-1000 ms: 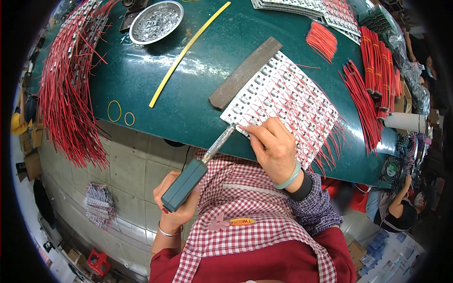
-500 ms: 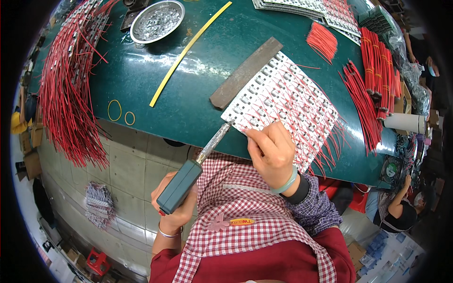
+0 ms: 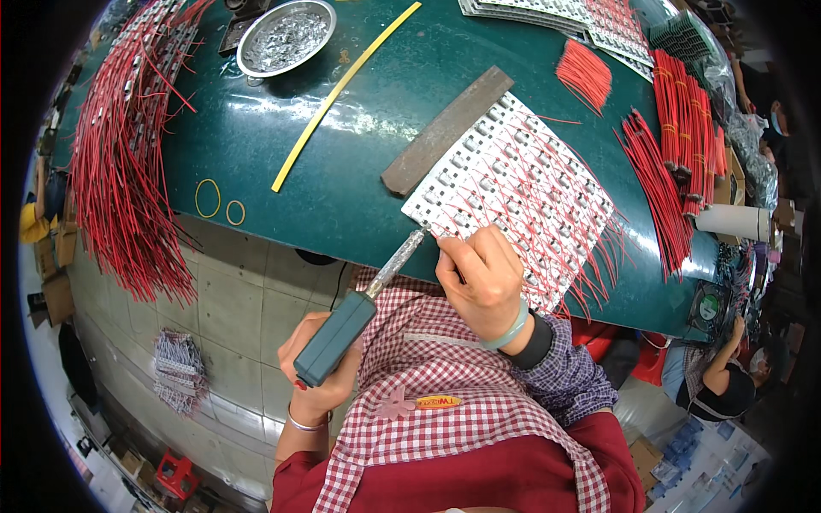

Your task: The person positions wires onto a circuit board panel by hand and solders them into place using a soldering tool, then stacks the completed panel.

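My left hand [image 3: 332, 382] is wrapped around the green handle of a soldering iron [image 3: 336, 338]. The iron's tip touches, or nearly touches, the near left corner of a white circuit board panel [image 3: 421, 208] covered with rows of small components. Thumb and forefinger of my right hand [image 3: 486, 286] are pinched at that same corner, beside the tip, on a thin red wire whose end is mostly hidden by the fingers. Many red wires [image 3: 547, 205] stick up and trail from the panel's right part. A dark flat bar [image 3: 446, 132] lies along the panel's far left edge.
On the green table [image 3: 256, 154] are a metal bowl of silvery scraps [image 3: 286, 38], a yellow strip [image 3: 342, 90], wired panels at left [image 3: 128, 154], red wire bundles at right [image 3: 658, 197] and a small wire pile [image 3: 584, 77]. Another person [image 3: 727, 376] sits at the lower right.
My left hand and the soldering iron have shifted slightly right, the tip a little lower. My right hand has drawn slightly left and nearer to me, still pinched.
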`<state>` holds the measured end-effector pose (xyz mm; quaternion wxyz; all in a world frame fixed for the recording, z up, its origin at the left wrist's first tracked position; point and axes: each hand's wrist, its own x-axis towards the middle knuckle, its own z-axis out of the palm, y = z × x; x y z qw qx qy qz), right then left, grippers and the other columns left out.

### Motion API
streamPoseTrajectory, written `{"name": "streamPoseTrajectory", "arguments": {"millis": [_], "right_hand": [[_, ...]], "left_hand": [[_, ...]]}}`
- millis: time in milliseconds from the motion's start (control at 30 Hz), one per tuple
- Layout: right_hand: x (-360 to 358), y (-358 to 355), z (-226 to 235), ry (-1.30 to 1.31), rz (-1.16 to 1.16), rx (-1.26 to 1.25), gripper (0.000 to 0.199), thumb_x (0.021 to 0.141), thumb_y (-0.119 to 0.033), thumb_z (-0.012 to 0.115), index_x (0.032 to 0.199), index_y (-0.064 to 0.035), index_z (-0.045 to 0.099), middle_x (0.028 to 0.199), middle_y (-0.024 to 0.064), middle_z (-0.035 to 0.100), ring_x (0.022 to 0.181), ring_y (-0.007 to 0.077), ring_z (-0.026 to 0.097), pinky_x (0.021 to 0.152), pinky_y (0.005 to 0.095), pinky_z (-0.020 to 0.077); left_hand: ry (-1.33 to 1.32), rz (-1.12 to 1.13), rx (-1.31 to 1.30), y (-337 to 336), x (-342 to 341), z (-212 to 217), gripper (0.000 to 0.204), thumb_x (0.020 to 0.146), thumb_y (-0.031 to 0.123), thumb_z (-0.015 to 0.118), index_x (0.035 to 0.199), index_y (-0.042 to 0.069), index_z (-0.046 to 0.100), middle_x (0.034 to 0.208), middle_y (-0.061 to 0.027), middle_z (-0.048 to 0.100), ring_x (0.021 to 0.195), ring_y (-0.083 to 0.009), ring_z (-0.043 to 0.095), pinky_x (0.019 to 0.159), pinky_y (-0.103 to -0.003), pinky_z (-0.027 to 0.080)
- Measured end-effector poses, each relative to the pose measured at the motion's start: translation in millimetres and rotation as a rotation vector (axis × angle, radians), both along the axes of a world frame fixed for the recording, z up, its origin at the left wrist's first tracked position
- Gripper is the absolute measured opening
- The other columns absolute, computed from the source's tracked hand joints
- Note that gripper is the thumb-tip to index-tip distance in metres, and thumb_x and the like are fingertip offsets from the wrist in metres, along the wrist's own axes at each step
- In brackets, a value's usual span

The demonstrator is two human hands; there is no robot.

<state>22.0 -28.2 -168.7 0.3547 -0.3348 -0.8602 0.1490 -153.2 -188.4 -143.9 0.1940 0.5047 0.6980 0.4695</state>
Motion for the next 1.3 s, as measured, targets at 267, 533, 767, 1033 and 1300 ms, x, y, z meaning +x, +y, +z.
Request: {"name": "streamPoseTrajectory", "arguments": {"millis": [267, 533, 767, 1033, 1300], "right_hand": [[-0.2, -0.6, -0.3, -0.009, 0.014, -0.004, 0.026, 0.069, 0.007, 0.073, 0.094, -0.0004, 0.067, 0.073, 0.0089, 0.046, 0.066, 0.0264, 0.053, 0.058, 0.0375, 0.0444], [-1.2, -2.2, 0.1, -0.014, 0.008, -0.009, 0.026, 0.069, 0.006, 0.073, 0.093, -0.0006, 0.067, 0.073, 0.0090, 0.045, 0.066, 0.0263, 0.053, 0.058, 0.0375, 0.0446], [-2.0, -1.7, -2.0, -0.004, -0.001, 0.002, 0.026, 0.069, 0.006, 0.072, 0.093, -0.0011, 0.065, 0.074, 0.0091, 0.045, 0.066, 0.0265, 0.053, 0.057, 0.0378, 0.0441], [-2.7, -1.6, -2.6, -0.006, 0.005, 0.004, 0.026, 0.069, 0.006, 0.072, 0.092, -0.0014, 0.065, 0.073, 0.0086, 0.044, 0.065, 0.0258, 0.052, 0.057, 0.0374, 0.0436], [-3.2, -3.8, -1.3, -0.037, -0.005, 0.011, 0.026, 0.069, 0.004, 0.071, 0.094, -0.0019, 0.068, 0.073, 0.0075, 0.043, 0.066, 0.0244, 0.051, 0.058, 0.0365, 0.0434]], "left_hand": [[-0.010, -0.033, -0.063, -2.1, -2.0, -2.1, 0.020, 0.065, -0.007, 0.068, 0.084, -0.005, 0.068, 0.082, -0.0139, 0.064, 0.066, -0.0286, 0.066, 0.059, -0.033, 0.052], [-0.026, -0.013, -0.008, -2.6, -2.3, -6.9, 0.019, 0.065, -0.007, 0.068, 0.084, -0.005, 0.068, 0.079, -0.0131, 0.064, 0.063, -0.0274, 0.063, 0.057, -0.032, 0.051], [-0.043, 0.026, -0.031, -13.8, -4.7, -9.1, 0.022, 0.067, -0.007, 0.072, 0.088, -0.005, 0.070, 0.081, -0.0144, 0.067, 0.066, -0.0267, 0.067, 0.059, -0.032, 0.052], [-0.060, 0.014, -0.008, -7.5, -3.8, -5.3, 0.020, 0.069, -0.007, 0.073, 0.089, -0.006, 0.070, 0.084, -0.0151, 0.069, 0.069, -0.0274, 0.069, 0.063, -0.032, 0.054], [-0.049, -0.002, -0.025, -5.0, -2.6, -10.3, 0.019, 0.069, -0.007, 0.072, 0.088, -0.005, 0.069, 0.085, -0.0143, 0.068, 0.069, -0.0268, 0.068, 0.062, -0.032, 0.053]]}}
